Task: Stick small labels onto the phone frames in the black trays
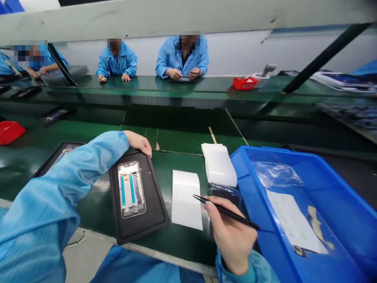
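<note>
Head view has your left hand lying on the far right corner of the black tray. The fingers are draped over its rim and the grip is slack, not clenched around anything. A phone frame lies flat in the middle of that tray, nearer you than those fingers and apart from them.

Your right hand grips a thin black tool between thumb and fingers. The tool's tip points left and hangs just over the right edge of a white sheet lying on the green counter. This sheet sits between the tray and your right hand, so the phone frame is well to the left of the tool's tip.

A stack of white sheets lies beyond the tool, beside the blue bin on your right. A second tray shows under your left sleeve.
</note>
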A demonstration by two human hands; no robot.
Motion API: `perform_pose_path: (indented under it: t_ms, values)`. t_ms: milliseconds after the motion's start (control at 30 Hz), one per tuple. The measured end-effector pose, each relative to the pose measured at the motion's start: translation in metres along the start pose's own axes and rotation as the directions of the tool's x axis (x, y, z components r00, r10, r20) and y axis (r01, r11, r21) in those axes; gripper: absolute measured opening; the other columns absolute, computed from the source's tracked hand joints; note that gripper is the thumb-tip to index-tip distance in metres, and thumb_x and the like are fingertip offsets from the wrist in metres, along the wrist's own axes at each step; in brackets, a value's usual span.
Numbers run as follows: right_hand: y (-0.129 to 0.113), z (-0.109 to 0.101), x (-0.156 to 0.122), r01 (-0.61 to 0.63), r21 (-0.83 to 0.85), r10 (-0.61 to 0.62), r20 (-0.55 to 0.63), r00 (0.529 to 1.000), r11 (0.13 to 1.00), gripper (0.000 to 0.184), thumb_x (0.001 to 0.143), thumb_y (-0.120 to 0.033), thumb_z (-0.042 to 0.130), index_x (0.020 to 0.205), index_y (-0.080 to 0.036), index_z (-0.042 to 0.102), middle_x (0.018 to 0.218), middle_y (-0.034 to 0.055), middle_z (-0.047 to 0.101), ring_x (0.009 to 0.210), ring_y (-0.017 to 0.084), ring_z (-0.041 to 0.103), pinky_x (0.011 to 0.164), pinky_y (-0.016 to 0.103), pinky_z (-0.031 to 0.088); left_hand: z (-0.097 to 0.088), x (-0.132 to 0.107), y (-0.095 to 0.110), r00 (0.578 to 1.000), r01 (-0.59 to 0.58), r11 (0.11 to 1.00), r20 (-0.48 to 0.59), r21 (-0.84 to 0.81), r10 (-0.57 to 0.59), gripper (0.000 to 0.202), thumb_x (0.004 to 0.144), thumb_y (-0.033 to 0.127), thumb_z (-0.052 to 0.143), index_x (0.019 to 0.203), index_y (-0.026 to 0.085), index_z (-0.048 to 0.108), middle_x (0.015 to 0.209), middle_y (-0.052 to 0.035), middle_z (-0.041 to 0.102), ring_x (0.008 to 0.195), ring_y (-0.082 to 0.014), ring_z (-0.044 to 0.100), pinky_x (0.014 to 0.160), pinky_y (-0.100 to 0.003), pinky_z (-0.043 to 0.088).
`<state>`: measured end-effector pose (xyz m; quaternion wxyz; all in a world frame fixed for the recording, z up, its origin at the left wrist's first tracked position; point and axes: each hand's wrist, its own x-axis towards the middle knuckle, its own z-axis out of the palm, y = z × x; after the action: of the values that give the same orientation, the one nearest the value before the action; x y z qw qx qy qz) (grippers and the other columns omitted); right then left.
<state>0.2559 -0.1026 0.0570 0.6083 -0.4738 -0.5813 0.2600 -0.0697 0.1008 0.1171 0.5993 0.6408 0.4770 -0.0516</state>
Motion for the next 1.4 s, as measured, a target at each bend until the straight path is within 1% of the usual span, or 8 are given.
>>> perform_pose_path:
  t_ms: [367, 500, 633, 800, 1033, 1200, 1300, 1400]
  values:
    - [0.033, -0.026, -0.026, -0.306, -0.238, 0.315, 0.0, 0.949, 0.922, 0.029, 0.082, -0.044, 0.076, 0.092, -0.017, 0.075, 0.084, 0.0095, 0.076, 0.068, 0.024, 0.072, 0.061, 0.034, 0.058, 0.036, 0.047, 0.026, 0.983, -0.119, 0.879, 0.178, 0.461, 0.04, 0.021, 0.079, 0.03, 0.067, 0.094, 0.019, 0.078, 0.092, -0.0002, 0.075, 0.086, -0.0169, 0.065, 0.075, -0.021, 0.047]
    - [0.033, -0.03, -0.029, -0.324, -0.182, 0.328, -0.011, 0.945, 0.928, 0.026, 0.082, -0.042, 0.076, 0.092, -0.018, 0.075, 0.088, 0.0088, 0.076, 0.071, 0.023, 0.071, 0.068, 0.036, 0.059, 0.059, 0.039, 0.026, 0.978, -0.116, 0.757, -0.057, 0.643, 0.199, 0.035, 0.089, 0.033, 0.06, 0.117, 0.014, 0.069, 0.115, -0.0093, 0.068, 0.104, -0.0239, 0.061, 0.09, -0.03, 0.045]
    - [0.038, -0.037, -0.032, -0.378, -0.13, 0.375, -0.049, 0.926, 0.917, 0.024, 0.082, -0.04, 0.077, 0.094, -0.019, 0.074, 0.089, 0.008, 0.075, 0.072, 0.022, 0.071, 0.068, 0.035, 0.059, 0.117, 0.033, 0.022, 0.829, -0.109, 0.566, -0.239, 0.817, 0.506, 0.037, 0.093, 0.036, 0.057, 0.123, 0.015, 0.063, 0.119, -0.0115, 0.062, 0.11, -0.027, 0.058, 0.094, -0.036, 0.045]
    - [0.041, -0.037, -0.036, -0.411, -0.062, 0.409, -0.04, 0.912, 0.91, 0.019, 0.083, -0.036, 0.077, 0.094, -0.021, 0.074, 0.087, 0.0058, 0.075, 0.069, 0.019, 0.071, 0.068, 0.032, 0.059, 0.174, 0.055, 0.03, 0.877, 0.025, 0.648, -0.328, 0.761, 0.351, 0.052, 0.093, 0.051, 0.054, 0.123, 0.008, 0.058, 0.119, -0.0177, 0.059, 0.11, -0.0329, 0.056, 0.093, -0.043, 0.046]
    - [0.03, -0.032, -0.04, -0.405, -0.044, 0.407, 0.028, 0.913, 0.913, 0.017, 0.083, -0.035, 0.076, 0.093, -0.021, 0.074, 0.088, 0.006, 0.075, 0.073, 0.02, 0.071, 0.07, 0.033, 0.06, 0.16, 0.092, 0.049, 0.915, 0.138, 0.726, -0.368, 0.674, 0.168, 0.044, 0.072, 0.026, 0.073, 0.11, 0.006, 0.063, 0.116, -0.0228, 0.058, 0.11, -0.0382, 0.057, 0.089, -0.045, 0.048]
    - [0.034, -0.041, -0.047, -0.419, -0.028, 0.419, -0.008, 0.908, 0.908, 0.018, 0.083, -0.034, 0.077, 0.094, -0.021, 0.074, 0.09, 0.0061, 0.075, 0.073, 0.02, 0.071, 0.07, 0.033, 0.059, 0.145, 0.079, 0.056, 0.925, 0.03, 0.779, -0.312, 0.627, 0.216, 0.031, 0.071, 0.014, 0.067, 0.102, 0.014, 0.066, 0.099, -0.0104, 0.068, 0.089, -0.0259, 0.064, 0.075, -0.034, 0.051]
    - [0.036, -0.05, -0.049, -0.399, 0.001, 0.398, -0.077, 0.914, 0.917, 0.018, 0.082, -0.032, 0.078, 0.094, -0.02, 0.073, 0.089, 0.0058, 0.075, 0.071, 0.019, 0.071, 0.07, 0.033, 0.059, 0.141, 0.051, 0.065, 0.781, -0.133, 0.754, -0.401, 0.644, 0.48, 0.03, 0.085, 0.013, 0.054, 0.114, 0.017, 0.062, 0.11, -0.0063, 0.066, 0.098, -0.0216, 0.061, 0.085, -0.032, 0.049]
    - [0.036, -0.057, -0.048, -0.347, 0.071, 0.354, -0.204, 0.913, 0.935, 0.017, 0.082, -0.03, 0.078, 0.094, -0.02, 0.073, 0.089, 0.0047, 0.074, 0.068, 0.016, 0.069, 0.069, 0.03, 0.057, 0.15, 0.02, 0.065, 0.451, -0.325, 0.526, -0.36, 0.786, 0.817, 0.022, 0.093, 0.013, 0.048, 0.105, 0.018, 0.067, 0.105, -0.0068, 0.065, 0.097, -0.0221, 0.058, 0.086, -0.036, 0.047]
